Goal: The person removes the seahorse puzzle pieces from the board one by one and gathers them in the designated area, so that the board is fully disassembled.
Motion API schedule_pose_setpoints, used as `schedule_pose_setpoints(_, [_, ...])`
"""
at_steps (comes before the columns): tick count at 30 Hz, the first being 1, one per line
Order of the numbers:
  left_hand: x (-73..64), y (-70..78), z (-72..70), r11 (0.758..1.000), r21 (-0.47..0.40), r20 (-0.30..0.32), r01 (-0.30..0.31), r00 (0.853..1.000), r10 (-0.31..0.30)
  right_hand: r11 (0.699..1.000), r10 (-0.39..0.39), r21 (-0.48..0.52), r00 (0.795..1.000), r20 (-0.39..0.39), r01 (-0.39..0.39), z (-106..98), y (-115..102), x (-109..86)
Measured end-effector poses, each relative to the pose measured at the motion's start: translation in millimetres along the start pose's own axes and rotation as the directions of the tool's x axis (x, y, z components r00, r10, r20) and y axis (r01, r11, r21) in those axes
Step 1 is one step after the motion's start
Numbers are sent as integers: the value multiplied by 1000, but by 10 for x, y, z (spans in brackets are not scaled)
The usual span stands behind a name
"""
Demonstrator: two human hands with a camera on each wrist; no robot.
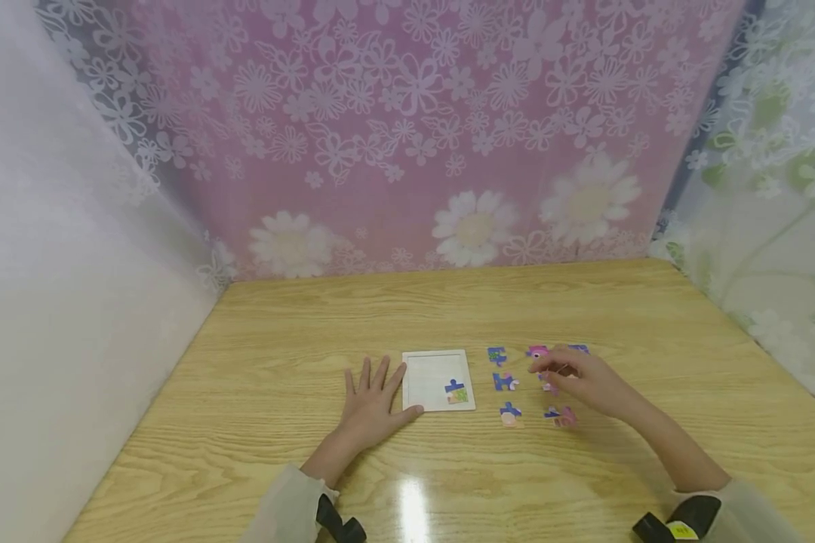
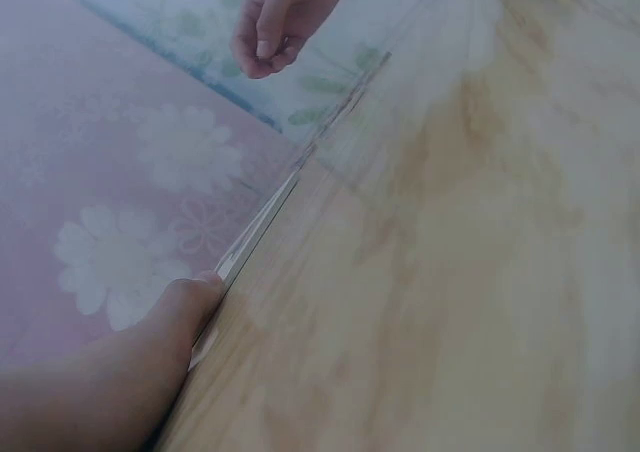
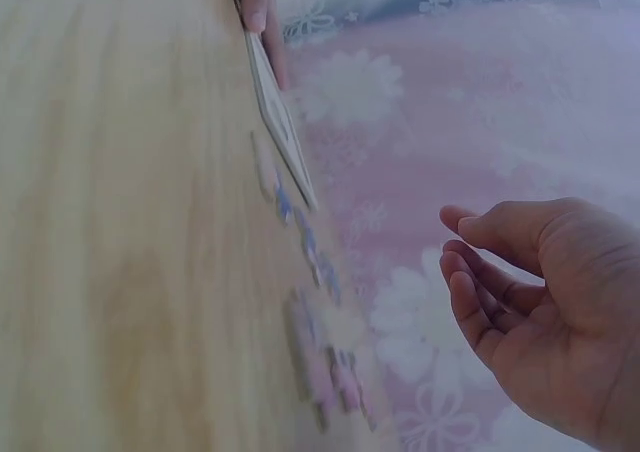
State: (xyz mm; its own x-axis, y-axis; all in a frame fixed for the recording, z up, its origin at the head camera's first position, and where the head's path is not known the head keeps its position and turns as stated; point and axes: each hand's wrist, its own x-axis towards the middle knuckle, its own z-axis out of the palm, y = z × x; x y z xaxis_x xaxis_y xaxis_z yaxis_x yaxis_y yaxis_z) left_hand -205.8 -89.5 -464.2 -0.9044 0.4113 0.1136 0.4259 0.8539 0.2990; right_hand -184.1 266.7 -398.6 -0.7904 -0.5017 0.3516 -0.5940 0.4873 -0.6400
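Observation:
My left hand is spread on the table with its fingers apart. Its thumb and index finger touch the left side of a white square puzzle tray. One jigsaw piece, blue and green, lies in the tray's lower right corner. Over the loose pieces to the right hovers my right hand, fingers loosely bent and holding nothing. In the right wrist view the thumb and fingers of the right hand stand apart. Beneath it, some pieces are partly hidden, including a pink one.
Between tray and right hand lie more loose pieces, among them a blue-green one, a blue one and a blue-and-peach one. A pink-and-blue piece is nearer the front. Flowered cloth hangs behind the wooden table.

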Motion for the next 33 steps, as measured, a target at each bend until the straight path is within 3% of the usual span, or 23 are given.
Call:
schedule_pose_setpoints(8, [7, -14, 19, 1000, 22, -1, 4, 1000, -4, 998, 50, 30, 997, 54, -51, 158, -79, 342])
schedule_pose_setpoints(17, [12, -7, 23, 1000, 16, 6, -2, 1000, 2, 998, 34, 51, 992, 121, -40, 373, -93, 628])
schedule_pose_setpoints(24, [24, -16, 41, 999, 32, 14, 12, 1000, -13, 995, 14, 97, 988, 151, -29, 543, -104, 785])
schedule_pose_setpoints(33, [24, -15, 27, 999, 35, 28, 27, 999, -28, 988, 67, 124, 975, 214, -96, 713, -100, 856])
